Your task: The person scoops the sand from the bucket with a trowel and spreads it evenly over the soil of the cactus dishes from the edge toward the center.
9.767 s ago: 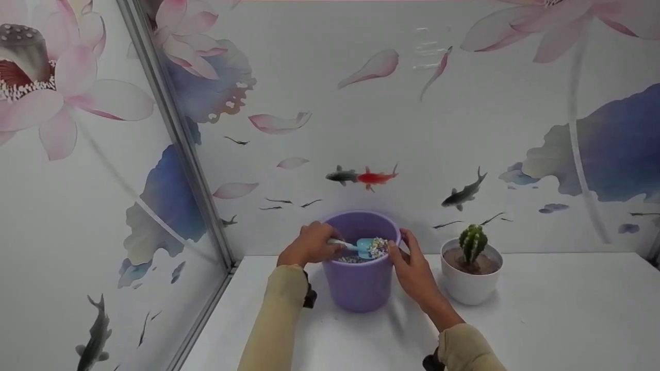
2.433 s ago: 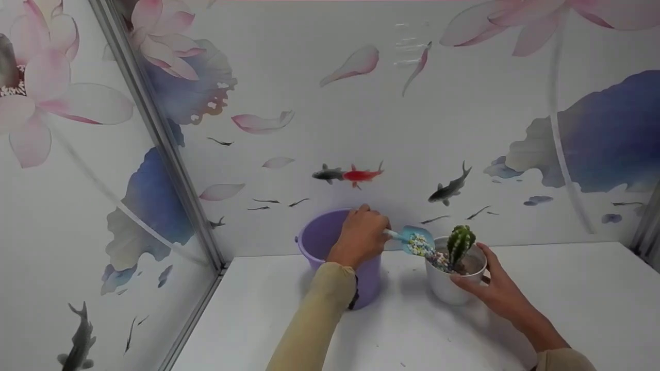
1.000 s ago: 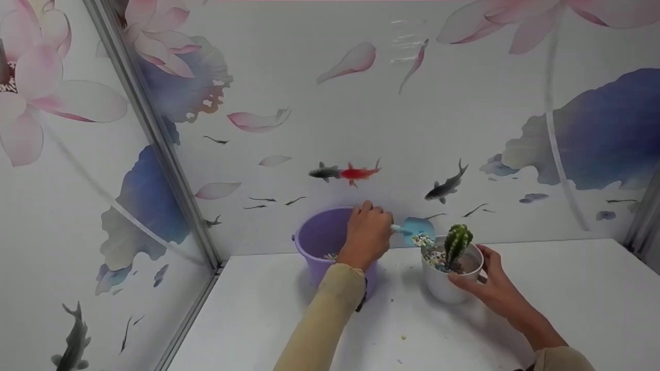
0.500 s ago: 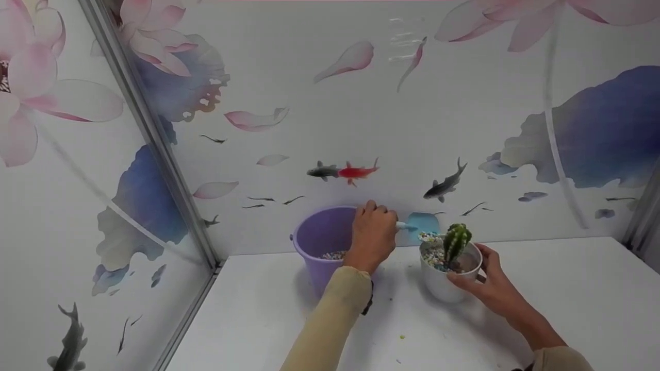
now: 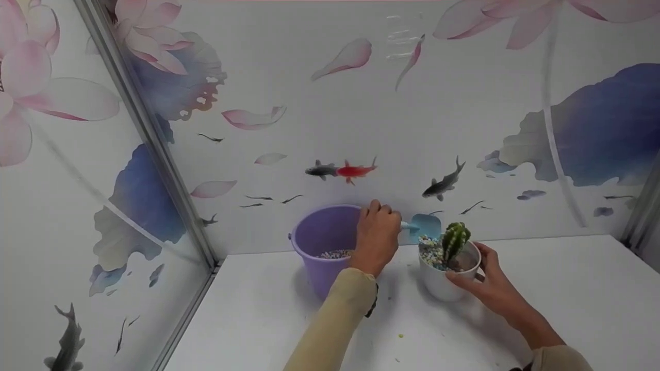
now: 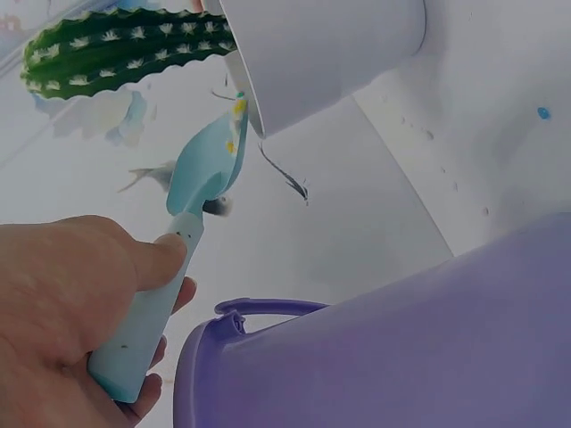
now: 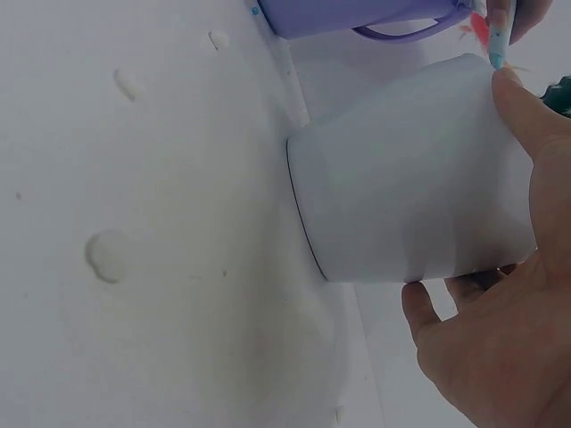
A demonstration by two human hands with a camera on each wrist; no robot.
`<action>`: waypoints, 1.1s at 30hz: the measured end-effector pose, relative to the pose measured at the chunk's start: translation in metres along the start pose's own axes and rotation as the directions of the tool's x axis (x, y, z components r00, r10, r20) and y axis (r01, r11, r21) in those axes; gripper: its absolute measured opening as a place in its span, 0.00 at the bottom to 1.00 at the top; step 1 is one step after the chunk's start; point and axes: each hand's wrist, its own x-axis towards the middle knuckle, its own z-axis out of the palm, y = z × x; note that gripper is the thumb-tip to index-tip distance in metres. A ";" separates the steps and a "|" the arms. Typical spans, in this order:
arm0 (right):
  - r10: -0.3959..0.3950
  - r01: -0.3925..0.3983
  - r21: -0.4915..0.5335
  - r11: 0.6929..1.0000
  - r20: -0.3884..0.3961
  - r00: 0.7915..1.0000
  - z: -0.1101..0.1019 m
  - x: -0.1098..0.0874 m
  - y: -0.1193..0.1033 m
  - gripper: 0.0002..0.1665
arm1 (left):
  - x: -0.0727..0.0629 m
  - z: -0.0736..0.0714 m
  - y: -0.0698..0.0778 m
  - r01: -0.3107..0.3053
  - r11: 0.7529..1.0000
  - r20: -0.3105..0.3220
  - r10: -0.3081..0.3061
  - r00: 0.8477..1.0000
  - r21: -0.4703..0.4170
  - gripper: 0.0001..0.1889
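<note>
My left hand (image 5: 379,237) grips the handle of a small light-blue trowel (image 6: 207,160), thumb along the handle. The trowel's blade is tilted over the left rim of a white pot (image 5: 446,283), with a few coloured pebbles still on its tip. In the pot stands a green cactus (image 5: 456,241), with multicoloured pebbles (image 5: 432,252) covering the soil on its left; brown soil shows on the right. My right hand (image 5: 497,288) holds the pot by its right side, thumb at the near rim and fingers behind. The pot rests on the white table.
Left of the pot stands a purple bucket (image 5: 322,273) with more pebbles (image 5: 335,254) inside, partly hidden by my left hand. A few stray bits, one a yellow pebble (image 5: 400,336), lie on the white table (image 5: 247,319). A painted wall panel (image 5: 330,103) rises behind.
Earlier my left hand held the loaded trowel over the bucket, then brought it right to the pot. The trowel has tipped and most pebbles slid in; my right hand moved from bucket to pot.
</note>
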 end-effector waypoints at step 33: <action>0.015 -0.015 -0.006 1.000 0.018 1.000 0.000 0.001 0.004 0.71 | -0.013 -0.013 -0.026 0.031 0.994 -0.141 -0.046 0.989 -0.108 0.08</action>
